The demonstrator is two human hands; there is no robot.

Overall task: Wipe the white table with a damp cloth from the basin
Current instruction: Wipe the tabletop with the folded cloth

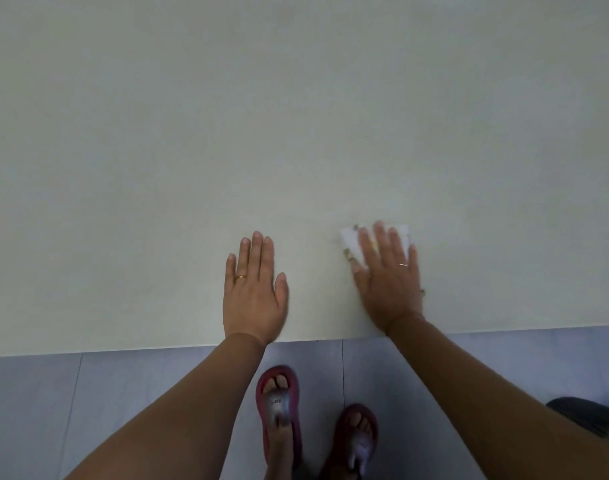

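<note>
1. The left hand [253, 289] lies flat and empty near the counter [296, 116] edge.
2. The right hand [388, 275], fingers spread, presses the white cloth [350, 242], which protrudes beyond its fingertips.
3. Unwiped counter likely stretches ahead.

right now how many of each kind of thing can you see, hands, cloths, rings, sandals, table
hands: 2, left hand and right hand
cloth: 1
rings: 2, one on the left, one on the right
sandals: 2, one and the other
table: 1
total: 8
</note>
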